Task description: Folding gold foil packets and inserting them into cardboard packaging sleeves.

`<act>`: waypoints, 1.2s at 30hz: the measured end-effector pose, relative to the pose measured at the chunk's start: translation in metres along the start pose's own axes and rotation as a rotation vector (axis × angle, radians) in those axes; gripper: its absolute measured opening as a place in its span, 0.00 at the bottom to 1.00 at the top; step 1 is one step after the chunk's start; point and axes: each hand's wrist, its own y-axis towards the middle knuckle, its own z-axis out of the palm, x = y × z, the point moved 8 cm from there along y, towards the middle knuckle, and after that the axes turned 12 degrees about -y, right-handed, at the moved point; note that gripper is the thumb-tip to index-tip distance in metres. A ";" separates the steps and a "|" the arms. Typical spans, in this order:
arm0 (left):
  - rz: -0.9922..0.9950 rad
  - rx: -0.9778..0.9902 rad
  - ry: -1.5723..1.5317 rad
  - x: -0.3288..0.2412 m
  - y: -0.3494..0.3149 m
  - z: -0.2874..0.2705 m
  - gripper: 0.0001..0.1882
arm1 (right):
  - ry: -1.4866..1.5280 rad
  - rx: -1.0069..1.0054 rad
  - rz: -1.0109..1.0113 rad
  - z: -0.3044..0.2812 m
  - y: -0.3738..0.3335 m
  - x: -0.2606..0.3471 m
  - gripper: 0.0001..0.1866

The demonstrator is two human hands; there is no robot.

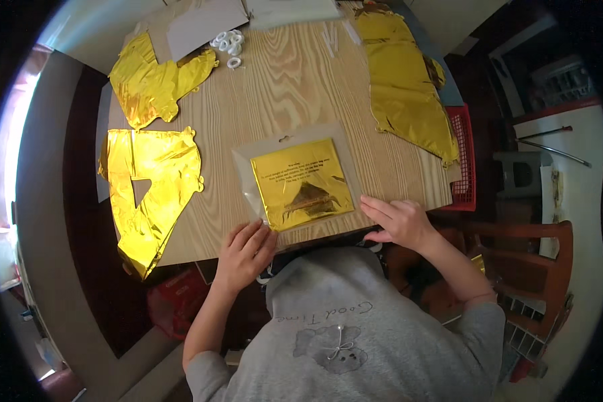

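Observation:
A clear plastic pouch lies near the front edge of the table, with a folded gold foil balloon flat inside it. Dark print and a brownish reflection show on the foil. My left hand rests at the pouch's lower left corner, its slightly bent fingers lying on that edge and its thumb hidden. Just off the lower right corner is my right hand, fingers stretched out and thumb apart, holding nothing.
Flat gold foil balloons lie at left: a number-shaped one and another behind it. A long gold balloon lies at right. White ribbon rolls, white straws and paper sit farther back. A red basket stands beside the table.

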 end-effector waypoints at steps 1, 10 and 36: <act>-0.012 -0.036 0.004 -0.001 0.000 -0.001 0.18 | -0.007 -0.017 0.006 0.001 -0.001 0.002 0.31; -0.031 -0.173 -0.076 -0.001 -0.003 -0.008 0.13 | -0.032 -0.182 0.053 0.002 -0.004 0.008 0.19; -0.480 -0.367 -0.138 0.019 -0.002 0.002 0.11 | 0.086 -0.354 0.336 0.002 0.005 0.008 0.10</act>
